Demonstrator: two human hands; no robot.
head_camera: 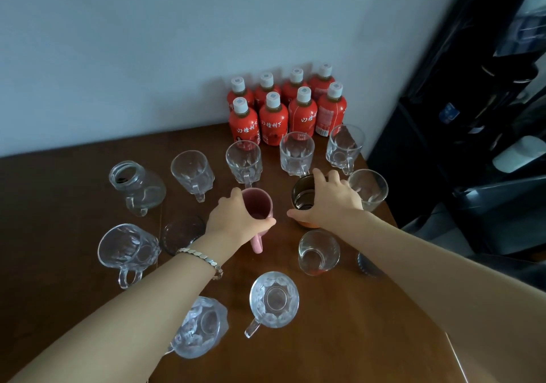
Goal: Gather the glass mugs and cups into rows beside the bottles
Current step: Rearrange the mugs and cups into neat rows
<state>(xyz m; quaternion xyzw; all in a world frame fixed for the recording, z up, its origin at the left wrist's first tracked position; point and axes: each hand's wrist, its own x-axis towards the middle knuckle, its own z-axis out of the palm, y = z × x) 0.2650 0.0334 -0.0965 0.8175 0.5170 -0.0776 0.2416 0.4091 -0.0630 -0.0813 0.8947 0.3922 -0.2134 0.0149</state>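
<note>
Several red bottles [273, 122] with white caps stand in two rows at the back of the brown table [74, 308], against the wall. Just in front of them runs a row of clear glass mugs [296, 153]. My left hand [233, 220] grips a pink mug [260, 205] at the table's middle, fingers and thumb round its body. My right hand [331, 202] grips a dark amber glass cup [304, 193] from above. More clear mugs [274, 301] and a small tumbler [317, 254] stand scattered nearer to me.
A glass jar-shaped mug [137, 184] stands at the left, with a flat glass dish [183, 233] near it. A clear glass [369, 189] sits by the table's right edge. Dark furniture [472, 146] stands to the right of the table. A dark object [366, 264] lies near the right edge.
</note>
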